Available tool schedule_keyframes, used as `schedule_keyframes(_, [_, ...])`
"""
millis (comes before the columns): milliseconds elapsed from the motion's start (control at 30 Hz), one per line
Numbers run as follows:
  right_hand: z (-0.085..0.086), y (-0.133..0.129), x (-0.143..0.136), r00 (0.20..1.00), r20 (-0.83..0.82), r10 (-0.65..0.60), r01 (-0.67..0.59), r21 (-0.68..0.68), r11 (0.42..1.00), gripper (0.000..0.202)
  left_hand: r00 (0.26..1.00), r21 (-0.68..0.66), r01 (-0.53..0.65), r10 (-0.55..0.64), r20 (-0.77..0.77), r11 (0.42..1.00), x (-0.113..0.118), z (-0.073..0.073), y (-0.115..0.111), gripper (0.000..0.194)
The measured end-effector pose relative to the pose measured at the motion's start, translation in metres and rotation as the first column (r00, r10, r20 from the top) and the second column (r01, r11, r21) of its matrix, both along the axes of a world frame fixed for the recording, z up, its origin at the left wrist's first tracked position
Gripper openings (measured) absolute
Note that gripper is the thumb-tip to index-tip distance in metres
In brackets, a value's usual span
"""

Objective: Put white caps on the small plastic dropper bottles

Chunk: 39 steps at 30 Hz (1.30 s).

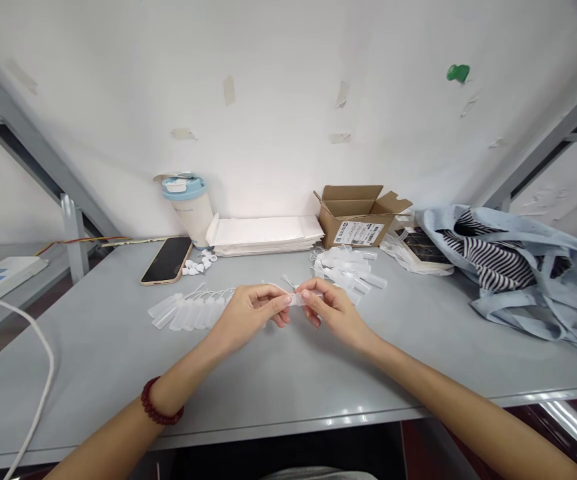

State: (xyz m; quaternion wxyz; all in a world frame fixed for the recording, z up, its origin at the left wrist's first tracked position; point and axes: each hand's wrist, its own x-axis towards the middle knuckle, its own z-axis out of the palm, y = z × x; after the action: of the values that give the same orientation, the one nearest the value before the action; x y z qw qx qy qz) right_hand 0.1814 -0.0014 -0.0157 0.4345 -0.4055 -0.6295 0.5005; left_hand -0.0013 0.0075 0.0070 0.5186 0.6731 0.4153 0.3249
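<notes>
Over the middle of the table my left hand [257,308] and my right hand [332,308] meet, thumbs and fingers pinching. Between the fingertips of both is a small translucent white plastic piece [297,299], mostly covered, so its full shape is hidden. Just left of my left hand lies a row of translucent plastic tubes [193,312] with thin white strings. Behind my right hand is a loose pile of similar translucent tubes [345,267]. Several small white plastic parts [199,263] are heaped beyond the row.
A phone [167,261] lies at the left, beside a blue-lidded cup [191,213]. Along the wall are a stack of white envelopes [268,235] and an open cardboard box [355,223]. A light blue cloth bag [523,267] covers the right side. A white cable [48,363] hangs at the left.
</notes>
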Motion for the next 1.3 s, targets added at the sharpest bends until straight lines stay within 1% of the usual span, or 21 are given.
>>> schedule_keyframes(67, [-0.001,0.001,0.0,1.0,-0.008,0.004,-0.004,-0.009,1.0,0.032,1.0,-0.018,-0.002,0.003,0.014,1.0,0.0,-0.001,0.001,0.024])
schedule_keyframes(100, [-0.001,0.001,0.0,1.0,-0.025,0.009,-0.01,-0.022,1.0,0.032,1.0,0.02,-0.019,0.018,0.014,1.0,0.0,-0.003,0.001,0.022])
schedule_keyframes(167, [-0.002,0.003,0.0,0.997,-0.075,0.02,-0.025,-0.065,0.998,0.033,0.998,0.169,-0.06,0.06,0.01,0.984,0.002,-0.009,0.0,0.018])
schedule_keyframes(233, [-0.003,0.004,0.0,0.992,-0.126,0.027,-0.041,-0.112,0.993,0.034,0.996,0.322,-0.088,0.089,0.01,0.943,0.003,-0.013,-0.002,0.016])
schedule_keyframes(300, [-0.003,0.004,0.0,0.987,-0.156,0.031,-0.053,-0.137,0.989,0.034,0.996,0.366,-0.09,0.091,0.015,0.926,0.004,-0.015,-0.003,0.017])
schedule_keyframes(367, [-0.003,0.004,0.0,0.986,-0.164,0.034,-0.055,-0.129,0.99,0.033,0.994,0.298,-0.107,0.101,0.036,0.949,0.005,-0.013,-0.004,0.019])
schedule_keyframes(500, [-0.001,0.002,-0.001,0.993,-0.114,0.044,-0.052,-0.068,0.996,0.031,0.993,0.057,-0.122,0.121,0.013,0.991,0.005,-0.005,-0.002,0.023])
schedule_keyframes(600, [-0.001,0.001,-0.001,0.998,-0.05,0.029,-0.031,-0.033,0.999,0.029,0.998,-0.075,-0.047,0.044,-0.041,0.996,0.003,-0.001,-0.001,0.032])
schedule_keyframes(667, [-0.001,0.001,0.0,0.999,-0.024,0.021,-0.022,-0.026,0.999,0.029,0.998,-0.101,0.01,-0.017,-0.066,0.995,0.002,-0.001,0.0,0.035])
schedule_keyframes(733, [-0.001,0.0,0.0,1.0,-0.01,0.02,-0.021,-0.029,0.999,0.031,0.994,-0.021,0.02,-0.022,-0.105,1.0,0.002,-0.005,-0.001,0.033])
schedule_keyframes(800, [-0.001,0.001,0.0,1.0,-0.002,0.018,-0.018,-0.048,0.999,0.033,0.986,0.194,-0.01,0.041,-0.159,0.981,0.002,-0.01,-0.002,0.026])
schedule_keyframes(833, [-0.002,0.001,0.001,1.0,0.001,0.021,-0.021,-0.061,0.998,0.034,0.98,0.326,-0.016,0.08,-0.183,0.945,0.002,-0.013,-0.003,0.023])
schedule_keyframes(900, [-0.003,0.002,0.001,0.999,0.009,0.033,-0.032,-0.093,0.995,0.039,0.969,0.551,-0.001,0.138,-0.206,0.834,0.003,-0.019,-0.004,0.018])
schedule_keyframes(933, [-0.004,0.003,0.001,0.999,0.012,0.041,-0.039,-0.112,0.993,0.042,0.966,0.616,0.016,0.145,-0.212,0.788,0.004,-0.021,-0.004,0.017])
schedule_keyframes(967, [-0.004,0.004,0.001,0.999,0.011,0.046,-0.044,-0.131,0.99,0.043,0.965,0.641,0.03,0.144,-0.218,0.767,0.004,-0.022,-0.005,0.016])
schedule_keyframes(1000, [-0.005,0.004,0.001,0.999,0.003,0.046,-0.045,-0.147,0.988,0.043,0.965,0.632,0.034,0.138,-0.221,0.774,0.004,-0.022,-0.005,0.016])
schedule_keyframes(1067, [-0.004,0.004,0.0,0.999,-0.02,0.029,-0.032,-0.151,0.988,0.04,0.97,0.529,0.008,0.122,-0.21,0.849,0.005,-0.018,-0.006,0.016])
schedule_keyframes(1133, [-0.003,0.002,-0.001,1.0,-0.013,0.001,-0.002,-0.092,0.996,0.034,0.98,0.342,-0.038,0.102,-0.171,0.939,0.005,-0.012,-0.006,0.022])
schedule_keyframes(1167, [-0.002,0.001,-0.001,1.0,0.014,-0.017,0.018,-0.04,0.999,0.031,0.985,0.238,-0.053,0.089,-0.144,0.97,0.005,-0.008,-0.006,0.026])
schedule_keyframes(1233, [-0.001,-0.001,-0.001,0.993,0.1,-0.066,0.057,0.094,0.994,0.027,0.995,0.057,-0.055,0.059,-0.081,0.997,0.003,-0.003,-0.003,0.034])
schedule_keyframes(1300, [-0.001,-0.003,0.0,0.975,0.185,-0.124,0.074,0.252,0.965,0.024,1.0,-0.101,-0.013,0.012,-0.006,0.995,0.001,-0.001,0.001,0.038])
